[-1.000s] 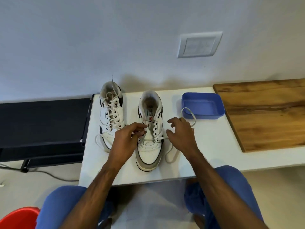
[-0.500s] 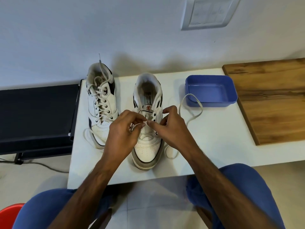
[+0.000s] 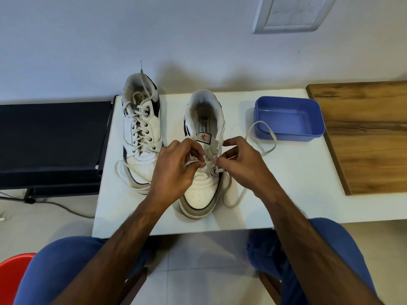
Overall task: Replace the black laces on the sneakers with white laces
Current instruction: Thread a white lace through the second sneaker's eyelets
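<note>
Starting at the left, our first sneaker point(image 3: 141, 137) stands near the bench's far left corner, heel to the wall, already laced in white up its whole row of eyelets, the loose ends untied (one end pokes up at the heel, another loops beside the toe). We judge that shoe done but for tying.

Next to it, at mid-bench with its toe toward the near edge, is the second sneaker point(image 3: 203, 164), where our work is. Our left hand point(image 3: 174, 170) has its fingers curled and pinches the white lace point(image 3: 263, 139) over the lower eyelets; our right hand point(image 3: 242, 164) pinches the same lace just across the tongue, fingertips almost meeting those of the left. Only the lowest eyelets seem threaded; the upper ones look bare, so most of this shoe's lacing is left. The lace's free length trails right of the shoe and loops up over the rim of the blue tray point(image 3: 317, 116). No black lace shows anywhere.

The white bench point(image 3: 286, 194) runs along a pale wall with a switch plate point(image 3: 293, 12) above. A black stand point(image 3: 52, 142) adjoins its left end, and a wooden board point(image 3: 370, 137) lies across its right end, just beside the tray. Below are a tiled floor, our blue trousered knees and a red stool point(image 3: 13, 276).
</note>
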A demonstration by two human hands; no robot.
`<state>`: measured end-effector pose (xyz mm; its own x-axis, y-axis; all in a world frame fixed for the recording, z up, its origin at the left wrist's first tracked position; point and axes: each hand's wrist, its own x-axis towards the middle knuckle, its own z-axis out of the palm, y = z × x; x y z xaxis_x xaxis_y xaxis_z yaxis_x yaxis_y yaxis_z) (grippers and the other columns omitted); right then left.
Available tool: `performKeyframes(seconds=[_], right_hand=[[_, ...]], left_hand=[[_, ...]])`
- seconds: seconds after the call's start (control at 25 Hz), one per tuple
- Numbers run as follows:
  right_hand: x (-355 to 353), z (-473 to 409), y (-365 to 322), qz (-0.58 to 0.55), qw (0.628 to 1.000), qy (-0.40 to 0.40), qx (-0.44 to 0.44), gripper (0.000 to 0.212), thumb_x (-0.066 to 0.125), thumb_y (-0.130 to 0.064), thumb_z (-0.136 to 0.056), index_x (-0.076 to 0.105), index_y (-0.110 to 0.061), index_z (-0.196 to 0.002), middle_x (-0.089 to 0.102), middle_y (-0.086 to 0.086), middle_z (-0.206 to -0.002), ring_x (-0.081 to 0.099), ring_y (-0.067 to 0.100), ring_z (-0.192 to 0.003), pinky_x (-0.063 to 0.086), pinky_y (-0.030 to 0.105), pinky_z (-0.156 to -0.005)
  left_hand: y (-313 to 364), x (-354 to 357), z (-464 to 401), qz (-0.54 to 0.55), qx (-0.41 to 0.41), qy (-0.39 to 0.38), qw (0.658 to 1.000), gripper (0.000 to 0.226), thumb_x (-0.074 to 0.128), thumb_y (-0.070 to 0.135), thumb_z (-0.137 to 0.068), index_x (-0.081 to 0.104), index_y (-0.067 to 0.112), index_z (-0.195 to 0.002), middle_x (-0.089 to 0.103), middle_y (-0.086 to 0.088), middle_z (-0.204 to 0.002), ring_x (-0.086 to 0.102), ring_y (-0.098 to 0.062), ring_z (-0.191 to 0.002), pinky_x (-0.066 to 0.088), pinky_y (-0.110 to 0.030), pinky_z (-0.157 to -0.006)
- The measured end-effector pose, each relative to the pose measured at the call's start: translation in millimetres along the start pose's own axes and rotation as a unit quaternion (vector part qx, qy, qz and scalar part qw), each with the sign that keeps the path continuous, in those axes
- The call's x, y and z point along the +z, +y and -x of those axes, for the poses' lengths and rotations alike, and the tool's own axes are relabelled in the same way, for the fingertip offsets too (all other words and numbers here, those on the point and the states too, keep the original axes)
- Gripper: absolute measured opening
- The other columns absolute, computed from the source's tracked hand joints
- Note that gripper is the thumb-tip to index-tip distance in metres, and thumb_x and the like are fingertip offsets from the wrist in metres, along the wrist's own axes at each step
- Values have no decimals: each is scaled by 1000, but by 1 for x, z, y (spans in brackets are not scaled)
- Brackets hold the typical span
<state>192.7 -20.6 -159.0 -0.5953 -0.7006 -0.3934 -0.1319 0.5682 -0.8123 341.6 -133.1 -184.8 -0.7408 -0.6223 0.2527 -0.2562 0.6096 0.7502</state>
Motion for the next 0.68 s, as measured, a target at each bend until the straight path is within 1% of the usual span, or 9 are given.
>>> performKeyframes(seconds=[0.08,0.16,0.28,0.48,0.6,0.68], right_hand=[[1,-1,2,0,1000,-2,-8,46,78,-32,-84,54,-27,-123,71,-9,-94,70,12,-88,57,35,-83],[1,-1,4,0,1000,-5,-17,46,77,-33,-85,52,-28,-123,71,-9,-94,70,11,-88,58,36,-84],[2,-1,4,4,1000,-5,-23,45,76,-33,-86,50,-30,-122,70,-9,-94,69,11,-88,58,35,-83],[3,-1,3,10,1000,-11,-26,48,76,-33,-87,49,-27,-126,69,-10,-94,69,10,-88,56,31,-81],[2,-1,3,5,1000,-12,-23,49,76,-34,-87,49,-27,-127,69,-11,-93,69,9,-87,56,31,-80],[1,0,2,1,1000,-16,-21,50,77,-34,-87,49,-26,-128,69,-11,-93,69,10,-87,56,32,-81]], left_hand=[[-2,2,-2,13,-11,3,1000,39,85,12,-77,58,32,-96,66,19,-88,56,1,-86,49,-51,-80],[-3,3,-3,15,-16,-1,1000,41,85,13,-76,57,33,-96,66,20,-87,57,2,-88,48,-53,-81],[-5,6,-4,26,-24,-5,999,41,85,13,-76,55,34,-95,65,21,-86,60,-3,-91,46,-55,-86],[-6,9,-3,98,-62,-10,993,34,80,17,-76,55,33,-92,67,18,-89,64,-14,-93,48,-58,-89],[-7,8,-3,125,-76,-18,989,31,80,16,-76,57,31,-90,68,14,-87,66,-18,-93,49,-58,-91],[-5,6,-3,138,-84,-22,987,33,82,9,-77,58,30,-89,69,11,-85,66,-18,-90,51,-53,-91]])
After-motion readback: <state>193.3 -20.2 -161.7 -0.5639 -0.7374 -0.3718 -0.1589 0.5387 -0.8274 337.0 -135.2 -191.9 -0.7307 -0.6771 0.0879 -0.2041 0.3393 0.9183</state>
